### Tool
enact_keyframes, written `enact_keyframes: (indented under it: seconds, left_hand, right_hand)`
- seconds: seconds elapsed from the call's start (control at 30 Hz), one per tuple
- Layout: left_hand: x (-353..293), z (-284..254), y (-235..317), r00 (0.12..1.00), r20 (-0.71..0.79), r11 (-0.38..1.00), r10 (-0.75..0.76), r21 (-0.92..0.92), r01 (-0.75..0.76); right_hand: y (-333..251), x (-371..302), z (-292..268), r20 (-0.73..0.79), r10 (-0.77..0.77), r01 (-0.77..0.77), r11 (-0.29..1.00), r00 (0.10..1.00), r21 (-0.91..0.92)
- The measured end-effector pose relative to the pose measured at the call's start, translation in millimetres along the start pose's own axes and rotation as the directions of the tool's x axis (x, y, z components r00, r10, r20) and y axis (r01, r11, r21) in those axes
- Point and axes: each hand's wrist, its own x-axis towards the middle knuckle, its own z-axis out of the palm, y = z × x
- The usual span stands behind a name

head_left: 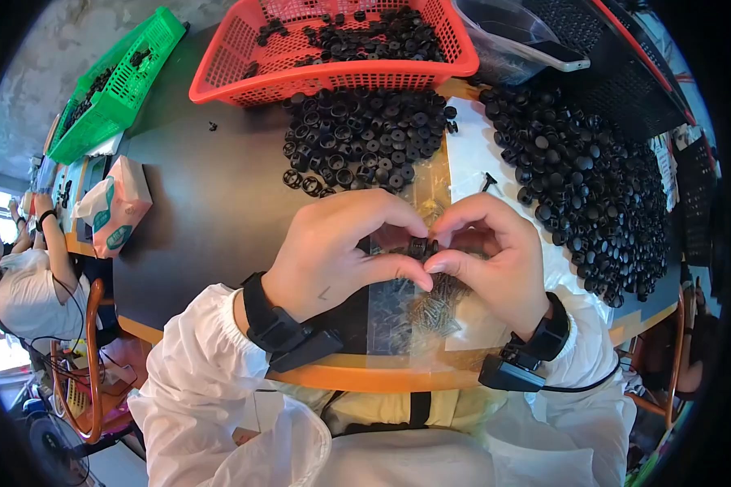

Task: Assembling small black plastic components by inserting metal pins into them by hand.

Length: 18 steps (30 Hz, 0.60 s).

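Over the near part of the table my left hand (337, 247) and my right hand (499, 260) meet at the fingertips. My left thumb and fingers pinch a small black plastic part (418, 247). The right fingertips close on its right side, where a dark piece shows; whether it is separate I cannot tell. Below the hands lies a heap of small thin metal pieces (434, 315), perhaps springs, on clear plastic. Beyond the hands spreads a pile of black ring-shaped and round parts (365, 134). To the right, a larger pile of black round-capped parts (581, 187) covers white sheeting.
A red basket (333, 79) of black parts stands at the back, beside a clear plastic tub (503, 49). Farther left are a green basket (110, 105) and a tissue pack (122, 207). A black stemmed piece (488, 182) lies on the white sheet. Another person (41, 284) sits at far left.
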Motion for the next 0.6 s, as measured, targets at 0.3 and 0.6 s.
enact_keyframes:
  seconds: [0.3, 0.6]
  left_hand:
    - [-1.0, 7.0, -0.9, 0.987, -0.117, 0.987, 0.115, -0.098, -0.127]
    - [-0.6, 7.7, -1.1, 0.98, -0.117, 0.983, 0.161, -0.075, -0.17]
  right_hand:
    - [1.2, -1.6, 3.9, -0.005, -0.004, 0.005, 0.98, 1.0, 0.198]
    - [4.7, -1.2, 5.2, 0.017, -0.017, 0.009, 0.92, 1.0, 0.391]
